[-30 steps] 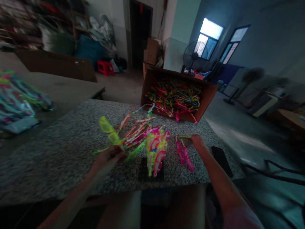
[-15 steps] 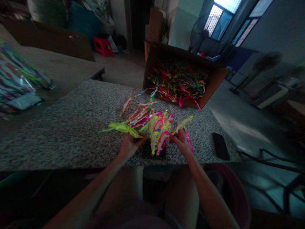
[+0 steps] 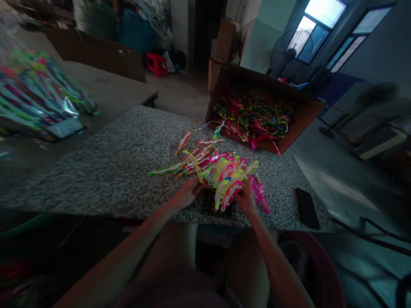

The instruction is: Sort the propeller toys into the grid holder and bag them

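A heap of bright neon plastic strips (image 3: 229,173) in pink, yellow and green lies near the front edge of the speckled stone table (image 3: 105,171). My left hand (image 3: 189,192) is closed on the lower end of a yellow-green strip (image 3: 192,160) that sticks up and to the left. My right hand (image 3: 245,199) is closed against the right side of the heap, pinching a yellowish strip (image 3: 248,169). Loose orange and green strips (image 3: 183,143) lie just beyond the heap. Two pink pieces (image 3: 260,194) rest right of my right hand.
An open cardboard box (image 3: 305,119) full of coloured strips stands tipped at the table's far right corner. A black phone (image 3: 306,207) lies near the right front edge. Colourful packets (image 3: 35,100) are piled on the table to the left. A reddish tub (image 3: 321,273) sits below right.
My right hand picked a yellowish strip from the table at the right and brought it to the heap. My left hand lowered its yellow-green strip toward the heap. The view swung a little to the left.
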Tool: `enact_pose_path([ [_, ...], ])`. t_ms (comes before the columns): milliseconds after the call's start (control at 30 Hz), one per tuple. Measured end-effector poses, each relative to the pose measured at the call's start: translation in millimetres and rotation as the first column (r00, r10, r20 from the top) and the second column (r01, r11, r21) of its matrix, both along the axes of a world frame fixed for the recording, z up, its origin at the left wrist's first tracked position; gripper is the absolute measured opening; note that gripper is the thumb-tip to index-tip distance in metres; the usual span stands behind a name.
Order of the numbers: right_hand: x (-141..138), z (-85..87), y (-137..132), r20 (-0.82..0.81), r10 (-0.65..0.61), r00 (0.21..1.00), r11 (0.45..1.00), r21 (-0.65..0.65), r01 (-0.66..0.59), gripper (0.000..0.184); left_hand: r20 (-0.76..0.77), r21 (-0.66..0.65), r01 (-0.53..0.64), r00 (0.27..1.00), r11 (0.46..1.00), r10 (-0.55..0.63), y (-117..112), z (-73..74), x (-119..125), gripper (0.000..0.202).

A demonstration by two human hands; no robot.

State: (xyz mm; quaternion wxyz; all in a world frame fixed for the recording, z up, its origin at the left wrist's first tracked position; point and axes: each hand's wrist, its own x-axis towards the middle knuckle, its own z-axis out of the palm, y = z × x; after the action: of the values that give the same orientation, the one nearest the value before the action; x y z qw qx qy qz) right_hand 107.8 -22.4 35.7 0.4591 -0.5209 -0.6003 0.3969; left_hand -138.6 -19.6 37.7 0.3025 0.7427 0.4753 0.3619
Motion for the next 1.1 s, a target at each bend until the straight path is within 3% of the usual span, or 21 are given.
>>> enact_pose_path([
  [67,2,-1.2,-3,0.023,-0.001,1.0,1.0,0.009,0.0,0.044,-0.007,-0.004,-0.001,1.0,1.0,0.001,-3,1.1,0,0.023],
  [233,0,2.7,-11,-0.114,0.022,0.993,0.999,-0.04,-0.027,0.031,-0.023,0.023,-0.135,0.991,0.991,0.136,0,-1.9,6,0.02],
  [433,1,6.7,-11,-0.238,-0.12,0.964,0.993,-0.032,0.115,0.036,-0.153,0.02,-0.047,0.987,0.999,0.049,5,-8.4,12,0.019],
  [600,15,11.3,-1,-0.289,-0.109,0.951,0.993,0.015,0.118,0.031,-0.186,0.138,-0.106,0.974,0.985,0.131,2,-15.3,11,0.021],
  [867,13,0.0,15,-0.081,-0.075,0.994,0.997,0.02,0.077,0.029,-0.344,0.095,-0.211,0.91,0.973,0.231,0,-3.5,13,0.031],
  [1000,9,-6.4,20,-0.056,-0.046,0.997,0.999,0.007,0.046,0.027,-0.463,0.096,-0.291,0.834,0.952,0.301,0,1.8,17,0.027],
  [1100,8,-6.2,26,-0.038,0.023,0.999,1.0,0.018,-0.022,0.029,-0.476,0.103,-0.306,0.82,0.946,0.317,1,2.7,17,0.022],
])
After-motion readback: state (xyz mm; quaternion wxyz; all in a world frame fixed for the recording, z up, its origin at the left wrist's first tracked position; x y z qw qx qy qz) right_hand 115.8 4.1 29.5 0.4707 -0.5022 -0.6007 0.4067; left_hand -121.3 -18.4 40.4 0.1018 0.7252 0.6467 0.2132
